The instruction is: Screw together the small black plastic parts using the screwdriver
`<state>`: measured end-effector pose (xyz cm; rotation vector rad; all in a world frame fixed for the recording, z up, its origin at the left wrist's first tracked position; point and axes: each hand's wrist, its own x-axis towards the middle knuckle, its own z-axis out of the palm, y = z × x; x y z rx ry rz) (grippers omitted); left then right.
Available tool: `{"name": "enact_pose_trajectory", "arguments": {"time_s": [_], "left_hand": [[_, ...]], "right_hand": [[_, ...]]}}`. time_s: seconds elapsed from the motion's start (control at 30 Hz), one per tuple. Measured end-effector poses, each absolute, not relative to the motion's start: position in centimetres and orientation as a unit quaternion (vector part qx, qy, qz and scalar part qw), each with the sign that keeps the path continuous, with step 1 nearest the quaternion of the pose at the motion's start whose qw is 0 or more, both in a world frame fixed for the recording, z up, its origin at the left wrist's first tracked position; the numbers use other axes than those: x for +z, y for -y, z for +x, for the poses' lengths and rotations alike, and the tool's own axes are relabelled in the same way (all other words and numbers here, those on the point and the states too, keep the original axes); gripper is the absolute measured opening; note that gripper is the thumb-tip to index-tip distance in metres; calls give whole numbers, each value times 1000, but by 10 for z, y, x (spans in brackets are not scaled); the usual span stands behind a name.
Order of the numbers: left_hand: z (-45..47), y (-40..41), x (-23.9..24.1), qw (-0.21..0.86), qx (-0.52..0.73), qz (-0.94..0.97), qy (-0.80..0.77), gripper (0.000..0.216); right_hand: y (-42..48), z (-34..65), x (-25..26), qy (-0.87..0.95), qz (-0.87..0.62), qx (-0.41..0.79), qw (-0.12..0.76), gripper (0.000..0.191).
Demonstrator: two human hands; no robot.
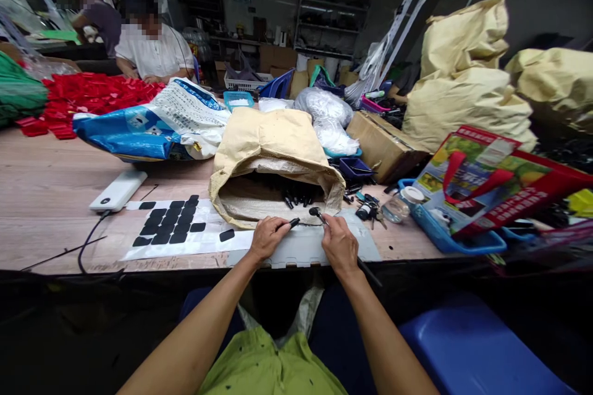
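My left hand (266,236) is closed on a small black piece (293,222) whose tip points right. My right hand (338,245) pinches a thin black rod (319,216) with a round head; its shaft runs down past my wrist. Both hands hover over a grey sheet (306,250) at the table's near edge. Just behind them an open tan paper sack (273,163) lies on its side with several black pieces (299,199) in its mouth. Left of my hands a white sheet (152,246) carries several black pads (171,222).
A white power bank (118,190) with a black cable lies at the left. A blue-and-white bag (148,123) and red parts (88,95) are behind; two people sit at the far left. Cardboard box (382,144), clear jar (401,203), blue tray (445,234) and tan sacks (467,86) crowd the right.
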<state>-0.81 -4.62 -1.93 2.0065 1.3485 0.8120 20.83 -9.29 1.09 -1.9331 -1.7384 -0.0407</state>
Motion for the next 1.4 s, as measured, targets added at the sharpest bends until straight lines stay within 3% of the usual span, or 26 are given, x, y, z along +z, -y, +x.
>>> {"name": "enact_pose_trajectory", "arguments": {"time_s": [0.17,0.4,0.93,1.4], "left_hand": [[-10,46,-18,297,310,744,-512,39],[-11,47,-16,297,311,748,-506,44],[-15,50,-14,348,349,720,-489,45],[-12,52,-10,318,352,736,-483,40]], "right_hand": [[80,220,-15,658,-715,-78,223,35],[84,213,-25,645,-719,-104,238,33],[85,211,-23,641,-721,-113,238,33],[86,211,-21,641,-723,-108,232,32]]}}
